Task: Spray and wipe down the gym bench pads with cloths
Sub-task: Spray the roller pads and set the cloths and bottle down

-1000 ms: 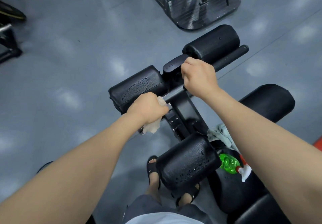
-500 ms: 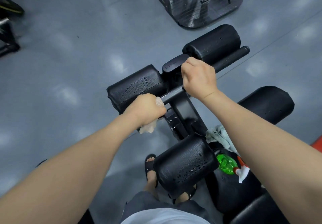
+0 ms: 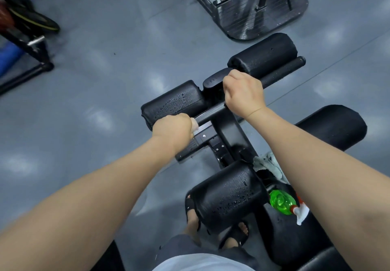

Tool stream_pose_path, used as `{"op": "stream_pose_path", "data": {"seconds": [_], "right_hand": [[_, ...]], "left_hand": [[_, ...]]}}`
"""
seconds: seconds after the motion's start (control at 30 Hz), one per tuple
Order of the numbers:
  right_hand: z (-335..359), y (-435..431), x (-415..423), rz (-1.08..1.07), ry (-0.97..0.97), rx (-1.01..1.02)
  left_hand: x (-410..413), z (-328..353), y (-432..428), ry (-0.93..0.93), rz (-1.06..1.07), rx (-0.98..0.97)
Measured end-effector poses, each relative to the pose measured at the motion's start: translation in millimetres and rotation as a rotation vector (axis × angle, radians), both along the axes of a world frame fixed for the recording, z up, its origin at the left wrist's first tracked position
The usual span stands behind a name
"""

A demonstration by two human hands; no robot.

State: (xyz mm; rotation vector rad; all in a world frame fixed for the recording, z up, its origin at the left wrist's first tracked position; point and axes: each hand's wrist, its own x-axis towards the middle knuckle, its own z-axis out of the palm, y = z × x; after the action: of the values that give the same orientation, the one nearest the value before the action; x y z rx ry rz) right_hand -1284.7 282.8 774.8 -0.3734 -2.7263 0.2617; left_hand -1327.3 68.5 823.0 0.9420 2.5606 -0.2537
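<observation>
My left hand grips a pale cloth, of which only a corner shows, against the near edge of the wet far-left roller pad. My right hand is curled round the black crossbar in front of the far-right roller pad. A near roller pad beaded with droplets sits below the hands. Beside it on the bench lie a green spray bottle and a grey cloth. Another pad lies at the right.
A black machine base stands on the grey floor ahead. A dark equipment frame with a blue item is at the far left. My feet in black sandals are under the near pad.
My left hand with the cloth has slid up along the left pad's near edge, and less cloth hangs below it. My right hand keeps its hold on the bar.
</observation>
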Motion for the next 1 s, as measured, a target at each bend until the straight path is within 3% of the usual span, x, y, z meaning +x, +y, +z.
{"op": "stream_pose_path", "data": {"seconds": [0.13,0.23,0.4,0.5,0.6,0.67,0.73,0.83,0.9,1.0], "right_hand": [[0.1,0.3,0.1,0.002,0.021,-0.006],[-0.1,1.1,0.7,-0.006,-0.005,-0.001],[4.5,1.0,2.7,-0.003,-0.035,-0.02],[6.1,1.2,2.9,0.007,-0.04,-0.033],[4.8,1.0,3.1,0.003,-0.035,-0.032],[3.8,0.5,2.3,0.003,-0.028,-0.024],[4.3,1.0,3.5,0.003,-0.03,-0.026],[5.0,0.4,3.6,0.012,-0.01,-0.052],[5.1,-0.2,3.4,0.021,-0.012,-0.074],[4.8,0.5,2.4,0.009,-0.015,-0.098]], "left_hand": [[-11.0,23.3,1.6,-0.135,-0.174,-0.143],[-18.8,38.3,4.4,0.007,-0.234,-0.172],[-28.7,42.1,23.4,0.308,-0.088,0.106],[-37.7,37.8,28.6,0.386,-0.016,0.291],[-23.0,23.9,27.1,0.094,0.036,0.4],[5.3,6.4,23.8,-0.103,-0.045,0.315],[22.8,-1.5,20.7,-0.134,-0.094,0.256],[2.1,-3.9,17.2,-0.329,-0.047,0.33],[-14.9,-3.6,14.0,-0.386,-0.089,0.256],[-21.1,-8.6,21.0,-0.288,-0.143,0.189]]}}
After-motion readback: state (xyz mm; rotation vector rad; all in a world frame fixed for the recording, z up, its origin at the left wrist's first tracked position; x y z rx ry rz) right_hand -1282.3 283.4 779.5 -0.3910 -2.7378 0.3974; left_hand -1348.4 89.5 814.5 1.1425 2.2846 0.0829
